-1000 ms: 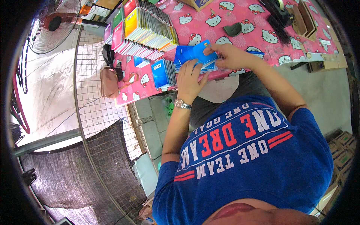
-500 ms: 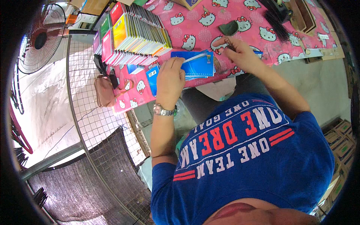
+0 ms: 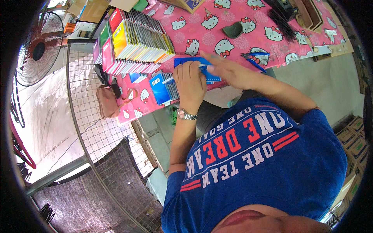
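Note:
A blue notebook [image 3: 189,61] lies at the table's near edge, its middle covered by both hands. Across it, my left hand [image 3: 190,79] is closed over a thin white strip [image 3: 168,81], whose ends stick out on both sides of the fingers. My right hand [image 3: 229,72] is flat above the notebook's right part, fingers stretched out and a little blurred, near the strip's right end. To the left of my left hand sit blue spiral-bound notebooks [image 3: 161,87]. Blue-handled pliers [image 3: 256,62] rest on the table beyond my right forearm.
Stacks of colourful spiral notebooks [image 3: 136,42] rise at the back left. A dark green dish-like piece [image 3: 233,30], black wire coils [image 3: 283,25] and a brown tray [image 3: 309,15] lie on the pink patterned cloth [image 3: 211,37]. A wire mesh panel [image 3: 87,93] and a fan [image 3: 39,50] stand left.
My right hand has come down and left to the notebook, its pinch opened out, uncovering the pliers. My left hand has shifted right with the white strip, showing more of the blue notebooks.

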A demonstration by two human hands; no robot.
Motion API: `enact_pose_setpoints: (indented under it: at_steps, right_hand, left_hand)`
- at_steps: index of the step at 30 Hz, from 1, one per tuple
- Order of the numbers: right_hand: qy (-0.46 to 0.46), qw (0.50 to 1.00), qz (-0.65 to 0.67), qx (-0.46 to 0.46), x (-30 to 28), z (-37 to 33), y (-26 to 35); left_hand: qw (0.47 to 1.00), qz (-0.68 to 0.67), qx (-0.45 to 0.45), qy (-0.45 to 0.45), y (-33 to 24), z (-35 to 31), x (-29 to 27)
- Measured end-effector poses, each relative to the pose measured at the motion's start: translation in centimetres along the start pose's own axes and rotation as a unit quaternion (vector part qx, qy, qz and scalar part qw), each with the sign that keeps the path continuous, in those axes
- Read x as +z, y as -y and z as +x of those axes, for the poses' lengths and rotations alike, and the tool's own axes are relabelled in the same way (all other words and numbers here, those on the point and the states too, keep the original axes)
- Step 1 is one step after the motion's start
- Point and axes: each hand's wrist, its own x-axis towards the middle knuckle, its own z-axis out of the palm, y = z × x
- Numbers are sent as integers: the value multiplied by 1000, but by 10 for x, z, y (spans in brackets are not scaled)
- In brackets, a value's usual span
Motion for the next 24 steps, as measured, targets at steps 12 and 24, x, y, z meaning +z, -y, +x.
enact_pose_setpoints:
  at_steps: [12, 24]
  right_hand:
    - [15, 991, -51, -123, -41, 46, 4]
    - [19, 998, 38, -53, -32, 36, -5]
  left_hand:
    - [995, -88, -31, 39, 13, 15, -12]
    - [993, -116, -20, 21, 10, 13, -13]
